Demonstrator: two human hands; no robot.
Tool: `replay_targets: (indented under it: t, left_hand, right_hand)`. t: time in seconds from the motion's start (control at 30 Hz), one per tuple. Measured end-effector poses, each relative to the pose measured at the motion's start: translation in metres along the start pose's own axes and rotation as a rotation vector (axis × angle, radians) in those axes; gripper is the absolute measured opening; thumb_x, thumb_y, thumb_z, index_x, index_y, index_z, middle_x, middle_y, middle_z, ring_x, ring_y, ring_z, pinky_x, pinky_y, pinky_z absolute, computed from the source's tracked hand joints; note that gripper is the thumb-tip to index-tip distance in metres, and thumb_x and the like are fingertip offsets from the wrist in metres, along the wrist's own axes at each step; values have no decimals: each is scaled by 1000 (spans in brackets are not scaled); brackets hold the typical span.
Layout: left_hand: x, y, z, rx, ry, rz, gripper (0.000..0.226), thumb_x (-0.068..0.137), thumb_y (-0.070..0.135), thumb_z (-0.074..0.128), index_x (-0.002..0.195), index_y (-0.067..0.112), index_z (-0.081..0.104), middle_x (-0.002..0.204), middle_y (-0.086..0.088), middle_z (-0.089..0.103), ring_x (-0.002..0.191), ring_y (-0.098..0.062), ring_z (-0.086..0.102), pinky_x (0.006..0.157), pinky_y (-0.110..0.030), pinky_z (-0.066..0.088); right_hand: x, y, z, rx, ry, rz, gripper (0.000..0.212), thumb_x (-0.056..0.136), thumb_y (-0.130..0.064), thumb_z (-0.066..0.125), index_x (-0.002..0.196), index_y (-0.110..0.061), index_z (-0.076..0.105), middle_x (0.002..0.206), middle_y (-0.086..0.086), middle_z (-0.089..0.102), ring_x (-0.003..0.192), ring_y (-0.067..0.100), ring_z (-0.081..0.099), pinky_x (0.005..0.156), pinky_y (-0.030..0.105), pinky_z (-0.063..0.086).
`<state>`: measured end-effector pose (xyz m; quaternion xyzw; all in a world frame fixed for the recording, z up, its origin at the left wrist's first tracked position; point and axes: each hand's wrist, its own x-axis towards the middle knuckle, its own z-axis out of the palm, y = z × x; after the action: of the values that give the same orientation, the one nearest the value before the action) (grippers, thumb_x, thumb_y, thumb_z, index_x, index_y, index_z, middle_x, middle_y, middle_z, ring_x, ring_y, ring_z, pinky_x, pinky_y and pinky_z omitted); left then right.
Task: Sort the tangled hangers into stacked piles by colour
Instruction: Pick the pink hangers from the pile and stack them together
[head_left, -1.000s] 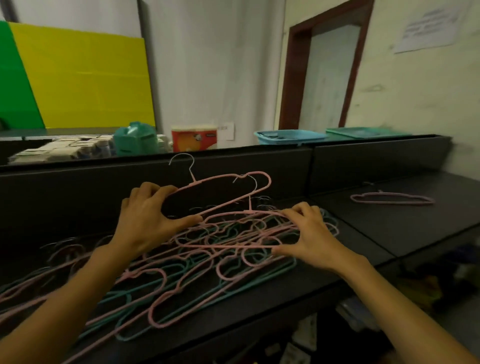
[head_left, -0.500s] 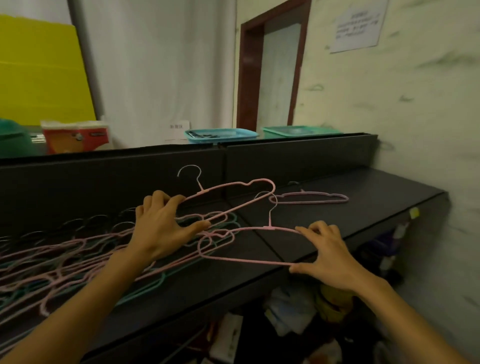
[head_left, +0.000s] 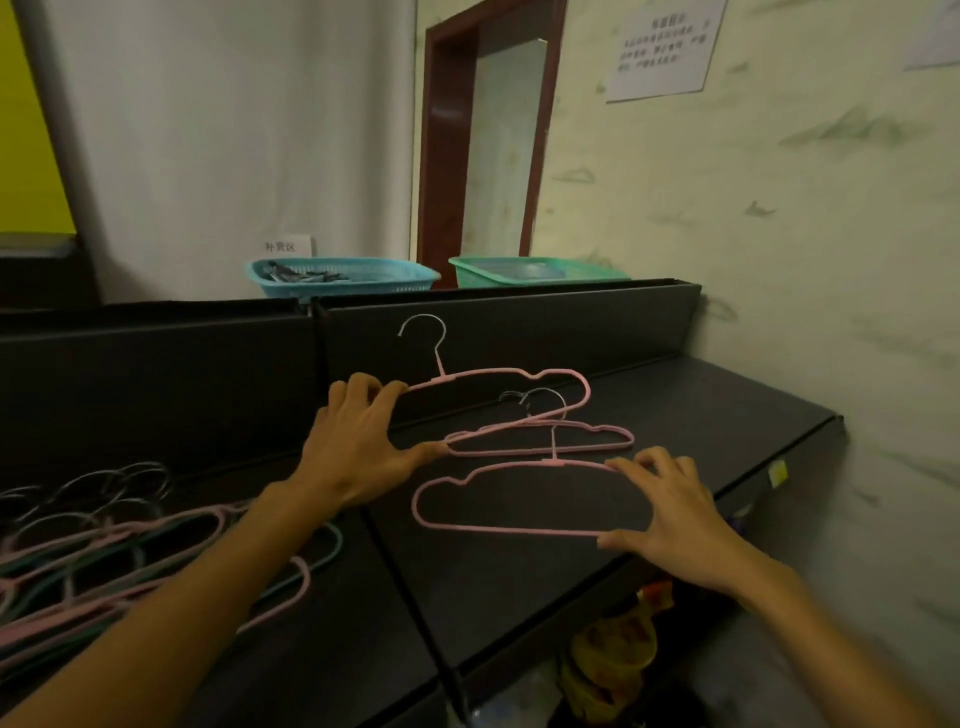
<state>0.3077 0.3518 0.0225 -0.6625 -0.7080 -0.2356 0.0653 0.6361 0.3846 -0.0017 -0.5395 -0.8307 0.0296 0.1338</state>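
My left hand (head_left: 358, 447) grips a pink hanger (head_left: 498, 375) by its left end, holding it tilted above the black shelf, hook up. My right hand (head_left: 670, 525) holds a second pink hanger (head_left: 498, 529) by its right end, just over the shelf surface. Between them a third pink hanger (head_left: 597, 441) lies flat on the right shelf section (head_left: 701, 410). A tangled pile of pink and teal hangers (head_left: 130, 566) covers the left shelf section, partly behind my left forearm.
A black back panel (head_left: 519, 327) runs behind the shelf. On top stand a blue basket (head_left: 343, 278) and a green basket (head_left: 524, 271). The wall (head_left: 805, 260) closes the right end. Bags and clutter (head_left: 613, 654) sit below the shelf's front edge.
Both hands have carried their pink hangers right, away from the tangled pile and over the right shelf section beside the lying hanger. The view has turned right.
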Motion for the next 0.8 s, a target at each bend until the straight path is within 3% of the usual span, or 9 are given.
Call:
replay_targets:
  t: [0.3,0.8]
  left_hand:
    - [75,37,53,35,-56,43,94,68,79,51,143,26,29,134,-4,31,116,-19,33,95,-33,40]
    - [100,76,108,37,-256,-116,91,73,69,59,145,27,25,141,0,25,125,-16,27,103,-33,35]
  right_hand:
    - [52,101,-13,-20,57,181,93,68,-62,74,145,-29,34,127,-3,32,117,18,29,99,37,40]
    - [156,206,-19,-3,165,157,87,71,-62,72,143,-27,36,122,2,33,115,26,32,92,43,41]
